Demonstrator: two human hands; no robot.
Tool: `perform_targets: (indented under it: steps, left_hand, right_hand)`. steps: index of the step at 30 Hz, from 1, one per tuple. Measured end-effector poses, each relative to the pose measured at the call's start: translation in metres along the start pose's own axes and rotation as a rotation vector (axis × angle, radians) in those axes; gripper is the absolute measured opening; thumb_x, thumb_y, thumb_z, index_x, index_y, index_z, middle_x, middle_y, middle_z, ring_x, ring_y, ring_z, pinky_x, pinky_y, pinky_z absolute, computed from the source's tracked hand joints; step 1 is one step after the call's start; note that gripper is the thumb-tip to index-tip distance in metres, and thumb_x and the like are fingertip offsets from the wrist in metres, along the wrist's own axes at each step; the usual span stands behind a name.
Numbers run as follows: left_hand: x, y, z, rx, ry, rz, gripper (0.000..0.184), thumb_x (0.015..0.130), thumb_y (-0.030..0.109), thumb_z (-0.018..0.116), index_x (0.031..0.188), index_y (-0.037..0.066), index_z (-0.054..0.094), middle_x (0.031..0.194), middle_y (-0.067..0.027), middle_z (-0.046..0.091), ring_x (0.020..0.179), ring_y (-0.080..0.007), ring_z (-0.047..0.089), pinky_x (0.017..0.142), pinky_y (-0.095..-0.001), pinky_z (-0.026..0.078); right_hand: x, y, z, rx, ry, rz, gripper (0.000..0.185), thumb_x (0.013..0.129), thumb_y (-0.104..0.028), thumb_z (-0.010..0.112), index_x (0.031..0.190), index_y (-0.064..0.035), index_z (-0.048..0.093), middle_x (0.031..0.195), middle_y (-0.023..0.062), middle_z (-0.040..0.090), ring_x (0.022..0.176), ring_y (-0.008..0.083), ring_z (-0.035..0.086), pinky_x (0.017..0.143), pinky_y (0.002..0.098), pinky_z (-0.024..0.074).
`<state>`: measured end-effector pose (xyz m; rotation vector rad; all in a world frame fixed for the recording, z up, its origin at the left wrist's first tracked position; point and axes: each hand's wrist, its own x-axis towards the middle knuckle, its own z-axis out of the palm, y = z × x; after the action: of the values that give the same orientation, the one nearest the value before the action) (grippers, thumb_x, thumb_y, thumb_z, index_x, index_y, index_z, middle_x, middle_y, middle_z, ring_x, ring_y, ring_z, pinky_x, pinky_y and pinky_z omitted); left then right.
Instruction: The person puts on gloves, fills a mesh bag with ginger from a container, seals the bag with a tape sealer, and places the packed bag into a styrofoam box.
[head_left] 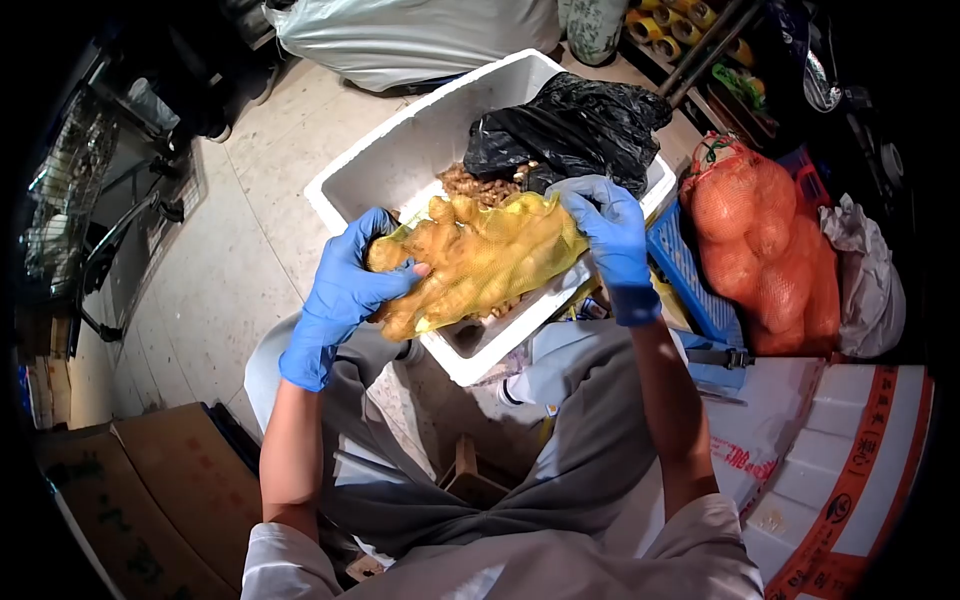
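Note:
A yellow mesh bag of ginger (480, 255) hangs between my two blue-gloved hands, above the near part of a white foam box (345, 185). My left hand (350, 290) grips the bag's left end, its thumb across the front; a bare thumb tip pokes out of the glove. At the bag's upper right end, my right hand (612, 235) pinches the mesh between thumb and fingers. Inside the box lie loose ginger pieces (475, 187), partly covered by a black plastic bag (565, 130). The bag of ginger hides the box's near interior.
To the right stand a red mesh sack of round produce (755, 240), a blue plastic crate (690, 270) and white taped boxes (830, 450). Cardboard boxes (160, 490) are at lower left, a wire cart (90, 190) at left. A large white sack (420, 35) lies behind the box.

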<state>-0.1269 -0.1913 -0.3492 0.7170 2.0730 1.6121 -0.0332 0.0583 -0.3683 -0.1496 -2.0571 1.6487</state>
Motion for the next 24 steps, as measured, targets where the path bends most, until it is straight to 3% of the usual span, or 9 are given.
perform_targets:
  steps: [2,4,5,9,14,16,20,22,24]
  left_hand:
    - [0.001,-0.003,0.002,-0.029,0.015,-0.032,0.032,0.062,0.010,0.074,0.081,0.003,0.049,0.073,0.0027,0.048,0.069,-0.0049,0.041,0.063,-0.0196,0.039]
    - [0.002,-0.002,0.003,-0.090,0.058,-0.099,0.031,0.062,0.010,0.074,0.080,0.004,0.049,0.073,0.0024,0.049,0.069,-0.0046,0.042,0.063,-0.0192,0.039]
    - [0.002,-0.001,0.003,-0.153,0.107,-0.168,0.030,0.062,0.010,0.074,0.079,0.005,0.049,0.074,0.0022,0.050,0.070,-0.0043,0.043,0.063,-0.0188,0.039]
    - [0.005,0.006,0.000,-0.299,0.250,-0.119,0.028,0.063,0.011,0.075,0.077,0.006,0.051,0.074,0.0017,0.051,0.068,-0.0046,0.045,0.061,-0.0182,0.039]
    - [0.002,0.003,-0.005,-0.257,0.234,-0.098,0.029,0.063,0.010,0.074,0.078,0.005,0.051,0.075,0.0019,0.050,0.071,-0.0051,0.045,0.065,-0.0185,0.039]
    - [-0.001,0.009,-0.006,-0.219,0.240,0.039,0.028,0.063,0.009,0.074,0.080,0.005,0.051,0.075,0.0020,0.050,0.071,-0.0051,0.045,0.064,-0.0188,0.039]
    - [-0.004,0.005,-0.016,-0.275,0.263,0.014,0.029,0.064,0.007,0.073,0.083,0.005,0.052,0.076,0.0026,0.051,0.071,-0.0048,0.046,0.066,-0.0188,0.040]
    - [-0.004,0.005,-0.016,-0.272,0.243,0.006,0.029,0.064,0.006,0.073,0.084,0.005,0.052,0.076,0.0026,0.051,0.071,-0.0047,0.046,0.066,-0.0189,0.040]
    - [-0.004,0.004,-0.015,-0.265,0.230,-0.003,0.029,0.064,0.006,0.073,0.084,0.005,0.052,0.076,0.0026,0.051,0.071,-0.0046,0.046,0.065,-0.0190,0.040]
  right_hand:
    - [0.000,0.002,-0.001,-0.005,0.052,-0.034,0.007,0.079,-0.005,0.056,0.082,0.0007,0.059,0.078,0.0050,0.056,0.074,0.0103,0.051,0.068,0.0226,0.0415]
    - [0.004,0.004,-0.009,-0.340,0.173,-0.176,0.009,0.078,-0.008,0.058,0.078,0.0008,0.056,0.073,0.0060,0.054,0.069,0.0129,0.050,0.064,0.0243,0.0401]
    - [0.004,0.005,-0.012,-0.311,0.220,-0.169,0.012,0.078,-0.011,0.059,0.075,0.0004,0.054,0.069,0.0069,0.052,0.065,0.0155,0.049,0.061,0.0261,0.0388]
    - [0.003,-0.006,-0.023,-0.334,0.333,-0.206,0.013,0.077,-0.011,0.059,0.074,0.0004,0.054,0.066,0.0063,0.051,0.063,0.0161,0.048,0.061,0.0262,0.0383]
    - [0.004,-0.009,-0.030,-0.377,0.370,-0.301,0.012,0.080,-0.011,0.057,0.075,-0.0005,0.054,0.067,0.0046,0.053,0.064,0.0136,0.048,0.061,0.0238,0.0382]
    - [0.010,-0.001,-0.036,0.146,0.404,-0.165,0.009,0.082,-0.010,0.055,0.079,-0.0016,0.055,0.070,0.0023,0.055,0.065,0.0100,0.048,0.062,0.0224,0.0394]
    - [0.012,-0.005,-0.046,0.387,0.362,0.035,0.029,0.089,-0.026,0.046,0.088,0.0005,0.057,0.079,0.0061,0.058,0.072,0.0086,0.051,0.066,0.0219,0.0412]
    - [0.013,-0.006,-0.037,0.622,0.115,0.021,0.043,0.091,-0.035,0.037,0.102,0.0035,0.053,0.094,0.0108,0.058,0.085,0.0141,0.054,0.076,0.0250,0.0427]
    - [0.004,-0.031,-0.021,0.684,-0.046,0.221,0.045,0.090,-0.035,0.039,0.108,0.0053,0.048,0.100,0.0118,0.056,0.091,0.0159,0.054,0.081,0.0265,0.0422]
